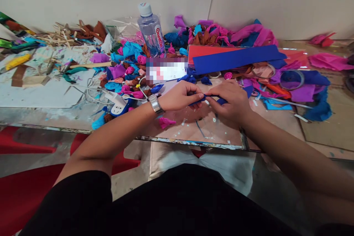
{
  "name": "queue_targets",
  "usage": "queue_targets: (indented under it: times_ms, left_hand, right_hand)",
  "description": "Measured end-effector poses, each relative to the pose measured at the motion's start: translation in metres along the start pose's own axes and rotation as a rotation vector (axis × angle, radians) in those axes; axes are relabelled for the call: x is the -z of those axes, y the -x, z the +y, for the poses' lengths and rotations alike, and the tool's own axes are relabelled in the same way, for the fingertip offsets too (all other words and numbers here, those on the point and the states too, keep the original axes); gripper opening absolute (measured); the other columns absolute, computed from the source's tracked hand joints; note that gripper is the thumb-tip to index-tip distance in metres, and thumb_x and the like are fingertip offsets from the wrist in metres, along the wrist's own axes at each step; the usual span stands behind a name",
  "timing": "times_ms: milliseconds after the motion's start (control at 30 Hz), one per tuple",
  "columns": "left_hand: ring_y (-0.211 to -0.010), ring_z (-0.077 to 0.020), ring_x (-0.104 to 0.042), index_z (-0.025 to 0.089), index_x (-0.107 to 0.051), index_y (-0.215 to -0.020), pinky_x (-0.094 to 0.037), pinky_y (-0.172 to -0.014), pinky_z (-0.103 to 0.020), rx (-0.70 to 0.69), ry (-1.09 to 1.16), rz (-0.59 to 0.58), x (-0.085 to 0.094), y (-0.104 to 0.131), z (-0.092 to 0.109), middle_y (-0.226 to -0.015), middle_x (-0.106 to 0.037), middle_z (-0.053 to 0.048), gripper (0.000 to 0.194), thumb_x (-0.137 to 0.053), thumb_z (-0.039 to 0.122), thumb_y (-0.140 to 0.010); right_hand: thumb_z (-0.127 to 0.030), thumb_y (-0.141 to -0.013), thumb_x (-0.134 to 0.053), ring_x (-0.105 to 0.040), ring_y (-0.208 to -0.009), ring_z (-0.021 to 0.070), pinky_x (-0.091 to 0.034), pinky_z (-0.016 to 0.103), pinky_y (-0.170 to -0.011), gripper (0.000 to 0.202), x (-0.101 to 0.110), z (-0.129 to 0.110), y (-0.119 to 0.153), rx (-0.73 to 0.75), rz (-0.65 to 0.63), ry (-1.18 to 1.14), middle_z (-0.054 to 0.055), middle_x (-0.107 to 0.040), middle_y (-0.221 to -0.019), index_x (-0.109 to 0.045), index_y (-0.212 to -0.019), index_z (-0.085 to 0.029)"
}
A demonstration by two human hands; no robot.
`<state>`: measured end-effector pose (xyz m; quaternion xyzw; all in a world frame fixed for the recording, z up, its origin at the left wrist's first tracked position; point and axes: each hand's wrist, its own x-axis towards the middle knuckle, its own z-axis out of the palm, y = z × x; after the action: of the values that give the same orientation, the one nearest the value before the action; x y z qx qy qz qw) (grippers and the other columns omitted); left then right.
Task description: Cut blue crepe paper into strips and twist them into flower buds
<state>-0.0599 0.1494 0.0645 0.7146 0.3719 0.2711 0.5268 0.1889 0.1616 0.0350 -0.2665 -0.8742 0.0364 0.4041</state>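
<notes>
My left hand (pixel 181 96), with a metal watch (pixel 155 103) on its wrist, pinches a dark blue strip of crepe paper (pixel 202 98) between thumb and fingers. My right hand (pixel 231 99) meets it from the other side, thumb and fingertips closed on the same strip. Part of the paper is hidden by the fingers. Just behind the hands lie small rolled blue pieces (pixel 188 78) and a roll of tape (pixel 214 75). A broad blue sheet of crepe paper (pixel 238 59) rests farther back on red sheets. A pink scrap (pixel 166 122) lies below my left hand.
A water bottle (pixel 151 31) stands behind a lit phone (pixel 167 72), partly blurred. Coloured paper flowers and scraps (pixel 132 49) are heaped around it. A power strip (pixel 119 107) with cables lies left, wooden sticks (pixel 62 37) farther back. More tape rolls (pixel 292 80) lie right.
</notes>
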Motion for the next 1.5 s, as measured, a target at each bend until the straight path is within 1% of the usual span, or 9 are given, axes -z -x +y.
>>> queue_targets:
  times_ms: [167,333,467,567,700,900,1067,1233,1500]
  left_hand:
    - [-0.068,-0.0114,-0.076,0.014,-0.079,-0.095,-0.058,-0.068,-0.023,-0.111,-0.23,0.058,-0.002,0.002,0.003,-0.081,-0.084,-0.006,0.03,-0.065,0.037,-0.108]
    - [-0.069,-0.013,-0.072,0.019,-0.08,-0.093,-0.048,-0.069,-0.027,-0.236,-0.55,0.151,-0.004,0.004,0.001,-0.08,-0.082,-0.002,0.033,-0.059,0.038,-0.11]
    - [-0.07,-0.0176,-0.071,0.021,-0.082,-0.099,-0.041,-0.067,-0.031,-0.293,-0.823,0.228,-0.007,0.003,-0.007,-0.081,-0.081,-0.005,0.033,-0.056,0.037,-0.111]
    - [-0.077,-0.0201,-0.074,0.02,-0.081,-0.106,-0.04,-0.068,-0.033,-0.358,-0.924,0.243,-0.008,0.003,-0.011,-0.089,-0.082,-0.007,0.034,-0.052,0.036,-0.113]
    - [-0.083,-0.0201,-0.076,0.02,-0.08,-0.11,-0.041,-0.068,-0.033,-0.416,-0.96,0.239,-0.01,0.003,-0.013,-0.094,-0.083,-0.007,0.038,-0.046,0.038,-0.115]
    - [-0.085,-0.0193,-0.077,0.021,-0.08,-0.115,-0.041,-0.065,-0.032,-0.418,-0.995,0.26,-0.012,0.005,-0.014,-0.098,-0.083,-0.007,0.038,-0.046,0.039,-0.116]
    - [-0.082,-0.02,-0.075,0.021,-0.081,-0.107,-0.043,-0.069,-0.033,-0.426,-0.91,0.266,-0.01,0.004,-0.015,-0.093,-0.083,-0.007,0.037,-0.05,0.04,-0.115]
    - [-0.075,-0.0195,-0.072,0.021,-0.082,-0.104,-0.039,-0.068,-0.033,-0.378,-0.819,0.257,-0.011,0.003,-0.013,-0.085,-0.082,-0.005,0.034,-0.055,0.04,-0.113]
    - [-0.072,-0.0175,-0.071,0.021,-0.083,-0.106,-0.039,-0.068,-0.032,-0.373,-0.742,0.245,-0.014,0.003,-0.009,-0.085,-0.083,-0.004,0.03,-0.058,0.035,-0.111]
  right_hand:
    - [-0.036,-0.103,-0.07,-0.077,-0.092,0.028,-0.052,0.049,-0.094,0.01,-0.002,0.001,0.002,-0.02,-0.023,0.017,0.004,-0.085,-0.095,-0.076,-0.102,-0.028]
    - [-0.038,-0.104,-0.068,-0.076,-0.094,0.0279,-0.052,0.047,-0.093,0.013,-0.005,0.0,0.003,-0.096,-0.064,-0.022,0.004,-0.084,-0.099,-0.076,-0.103,-0.028]
    - [-0.039,-0.103,-0.067,-0.073,-0.092,0.0281,-0.051,0.045,-0.087,0.015,-0.006,-0.002,0.002,-0.164,-0.101,-0.045,0.005,-0.082,-0.096,-0.076,-0.101,-0.028]
    - [-0.037,-0.103,-0.066,-0.072,-0.091,0.0272,-0.05,0.043,-0.085,0.013,-0.007,-0.003,0.002,-0.19,-0.094,-0.082,0.004,-0.08,-0.096,-0.074,-0.101,-0.027]
    - [-0.032,-0.102,-0.064,-0.071,-0.091,0.0268,-0.051,0.042,-0.084,0.009,-0.009,-0.005,0.001,-0.217,-0.094,-0.117,0.005,-0.078,-0.096,-0.07,-0.099,-0.026]
    - [-0.03,-0.101,-0.061,-0.071,-0.092,0.0273,-0.052,0.043,-0.084,0.008,-0.009,-0.006,0.001,-0.232,-0.093,-0.117,0.005,-0.077,-0.096,-0.068,-0.098,-0.026]
    - [-0.036,-0.103,-0.066,-0.073,-0.097,0.0289,-0.053,0.047,-0.09,0.011,-0.006,-0.003,0.002,-0.166,-0.064,-0.071,0.005,-0.081,-0.101,-0.074,-0.106,-0.029]
    - [-0.034,-0.101,-0.067,-0.073,-0.091,0.028,-0.052,0.049,-0.092,0.01,-0.007,-0.003,0.001,-0.11,0.004,-0.018,0.003,-0.083,-0.093,-0.076,-0.098,-0.029]
    - [-0.032,-0.096,-0.067,-0.072,-0.091,0.0278,-0.053,0.046,-0.087,0.007,-0.007,-0.004,0.002,-0.203,-0.011,-0.056,0.005,-0.079,-0.09,-0.072,-0.094,-0.027]
